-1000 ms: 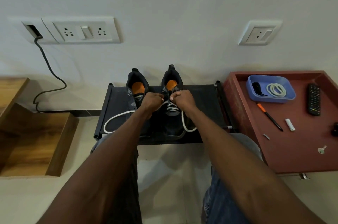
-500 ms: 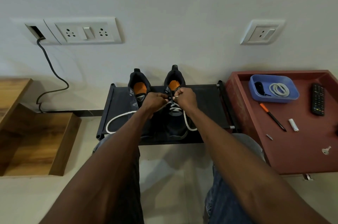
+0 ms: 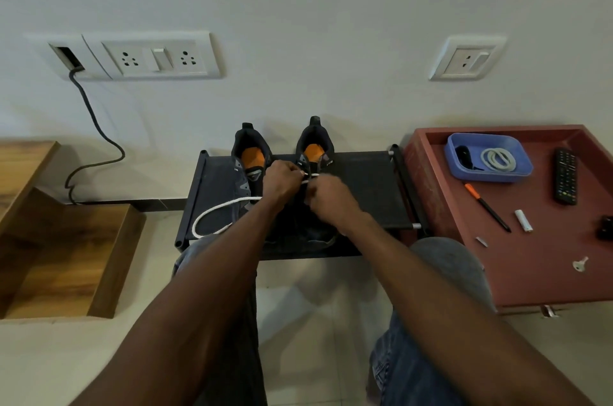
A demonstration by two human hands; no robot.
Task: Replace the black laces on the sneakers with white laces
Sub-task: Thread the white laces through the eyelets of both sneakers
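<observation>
Both hands' fingers pinch the white lace (image 3: 310, 176) at the right sneaker's (image 3: 315, 153) top eyelets, left hand (image 3: 282, 180) beside right hand (image 3: 326, 195), mid-rack (image 3: 365, 180). This shoe looks nearly laced; the left sneaker (image 3: 250, 157) seems unlaced. Since earlier, the right hand has dropped, hiding the crossings.

We see a matt black cloth shelf (image 3: 361, 190) slung on smooth tubes, carrying dark fabric sneakers (image 3: 252, 173) with orange insoles. The white lace (image 3: 215, 213) looks woven and ropy. Beside it, a dull red tray (image 3: 537, 273) holds a glossy blue plastic bin (image 3: 517, 170) (smooth-walled); the left-hand step (image 3: 66, 259) is grained wood.
</observation>
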